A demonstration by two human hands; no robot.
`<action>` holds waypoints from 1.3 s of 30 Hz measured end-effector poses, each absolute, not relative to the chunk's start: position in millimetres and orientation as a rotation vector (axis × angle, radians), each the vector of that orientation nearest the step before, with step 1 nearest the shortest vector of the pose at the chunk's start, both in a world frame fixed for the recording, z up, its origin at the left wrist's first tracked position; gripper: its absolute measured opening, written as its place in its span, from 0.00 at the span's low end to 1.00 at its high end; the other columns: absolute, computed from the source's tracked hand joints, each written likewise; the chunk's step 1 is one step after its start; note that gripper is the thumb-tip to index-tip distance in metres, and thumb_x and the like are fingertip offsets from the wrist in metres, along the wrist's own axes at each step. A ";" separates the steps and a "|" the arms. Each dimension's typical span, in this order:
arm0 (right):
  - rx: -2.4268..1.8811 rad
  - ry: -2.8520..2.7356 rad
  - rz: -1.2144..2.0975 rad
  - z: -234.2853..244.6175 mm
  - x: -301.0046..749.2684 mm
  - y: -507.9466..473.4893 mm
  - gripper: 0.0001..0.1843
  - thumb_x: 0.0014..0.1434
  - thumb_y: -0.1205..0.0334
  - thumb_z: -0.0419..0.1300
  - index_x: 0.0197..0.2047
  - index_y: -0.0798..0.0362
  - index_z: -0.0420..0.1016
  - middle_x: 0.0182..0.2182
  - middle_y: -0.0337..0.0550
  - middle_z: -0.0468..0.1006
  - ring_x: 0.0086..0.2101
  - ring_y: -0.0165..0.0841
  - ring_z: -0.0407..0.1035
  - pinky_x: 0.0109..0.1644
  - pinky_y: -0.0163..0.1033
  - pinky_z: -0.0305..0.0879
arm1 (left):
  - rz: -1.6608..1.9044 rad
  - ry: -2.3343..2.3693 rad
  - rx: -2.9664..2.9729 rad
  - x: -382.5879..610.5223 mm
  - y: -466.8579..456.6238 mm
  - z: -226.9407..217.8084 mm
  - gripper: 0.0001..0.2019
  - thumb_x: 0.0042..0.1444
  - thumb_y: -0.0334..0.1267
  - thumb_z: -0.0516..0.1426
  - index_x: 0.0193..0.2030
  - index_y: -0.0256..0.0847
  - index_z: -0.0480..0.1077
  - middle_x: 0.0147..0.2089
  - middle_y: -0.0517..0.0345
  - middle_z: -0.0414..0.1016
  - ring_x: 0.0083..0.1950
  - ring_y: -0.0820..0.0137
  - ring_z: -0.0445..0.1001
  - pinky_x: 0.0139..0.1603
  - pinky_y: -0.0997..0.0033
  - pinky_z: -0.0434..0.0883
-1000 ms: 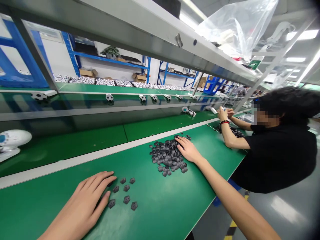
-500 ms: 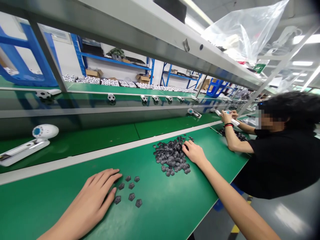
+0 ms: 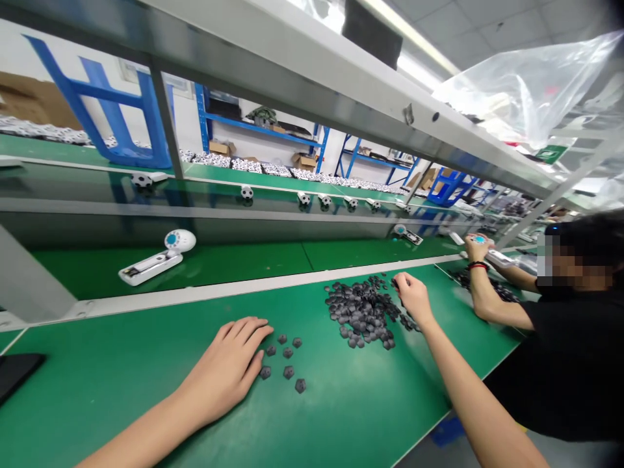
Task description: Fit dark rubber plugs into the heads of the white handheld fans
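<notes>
My left hand [image 3: 227, 364] lies palm down on the green table [image 3: 234, 429], fingers stretched out. Just right of its fingertips, several dark grey pentagonal pieces [image 3: 288, 372] with small holes are spread apart from one another. Further right is a heaped pile of similar dark pieces [image 3: 361, 312]. At the pile's right edge my right hand [image 3: 413, 298] has its fingers curled and pressed together over the table. What it pinches, if anything, is hidden. Blurred pieces [image 3: 409, 322] lie below and beside that hand.
Behind a pale rail [image 3: 253, 281] runs a dark green belt [image 3: 244, 260] with a white device with a round head [image 3: 158, 260]. Small football-patterned pieces [image 3: 247, 192] stand beyond. At right, a co-worker [image 3: 570, 351] handles a white device. A metal beam [image 3: 292, 84] crosses overhead.
My right hand has moved along the pile's right edge, with its fingers more curled, and pieces there are strewn further right. My left hand stays beside the spread pieces. The view has turned left.
</notes>
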State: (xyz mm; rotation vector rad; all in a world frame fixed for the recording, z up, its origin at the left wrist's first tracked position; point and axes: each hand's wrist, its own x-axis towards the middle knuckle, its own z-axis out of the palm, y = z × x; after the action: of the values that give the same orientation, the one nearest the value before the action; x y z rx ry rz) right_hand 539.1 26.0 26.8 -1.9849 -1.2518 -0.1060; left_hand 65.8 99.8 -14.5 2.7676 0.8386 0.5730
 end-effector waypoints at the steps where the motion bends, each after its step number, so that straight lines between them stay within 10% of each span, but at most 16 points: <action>1: -1.946 -1.268 -0.068 31.5 528.3 31.5 0.23 0.68 0.47 0.47 0.32 0.52 0.73 0.22 0.40 0.71 0.24 0.36 0.65 0.29 0.37 0.60 | 0.583 0.837 2.765 66.0 99.3 -14.0 0.18 0.71 0.40 0.50 0.64 0.47 0.69 0.66 0.51 0.72 0.65 0.54 0.69 0.64 0.50 0.68; 14: -1.421 -1.780 0.578 20.5 310.7 88.6 0.18 0.70 0.55 0.53 0.29 0.51 0.74 0.24 0.35 0.73 0.28 0.32 0.67 0.34 0.35 0.61 | 0.564 0.861 2.673 68.1 94.0 -7.6 0.21 0.69 0.34 0.49 0.68 0.41 0.61 0.65 0.46 0.71 0.66 0.53 0.67 0.66 0.47 0.66; 25: -1.385 -1.504 0.833 0.6 322.8 96.7 0.22 0.70 0.41 0.56 0.36 0.51 0.74 0.30 0.41 0.78 0.24 0.32 0.71 0.24 0.34 0.64 | 0.582 0.894 2.577 67.0 95.6 -8.2 0.22 0.70 0.33 0.49 0.70 0.41 0.58 0.67 0.45 0.69 0.66 0.54 0.67 0.66 0.46 0.66; 39: -1.233 -1.356 0.842 7.2 349.0 97.7 0.16 0.70 0.52 0.58 0.55 0.49 0.79 0.47 0.46 0.84 0.48 0.39 0.77 0.56 0.47 0.72 | 0.506 0.894 2.624 67.9 96.9 -9.2 0.22 0.70 0.34 0.49 0.70 0.41 0.57 0.68 0.46 0.68 0.68 0.53 0.64 0.68 0.45 0.64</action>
State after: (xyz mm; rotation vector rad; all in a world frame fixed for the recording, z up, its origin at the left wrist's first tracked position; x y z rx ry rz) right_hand 349.0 97.7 7.2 -1.2326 -1.3564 0.8420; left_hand 67.9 96.9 -9.2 2.6240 0.8935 0.5057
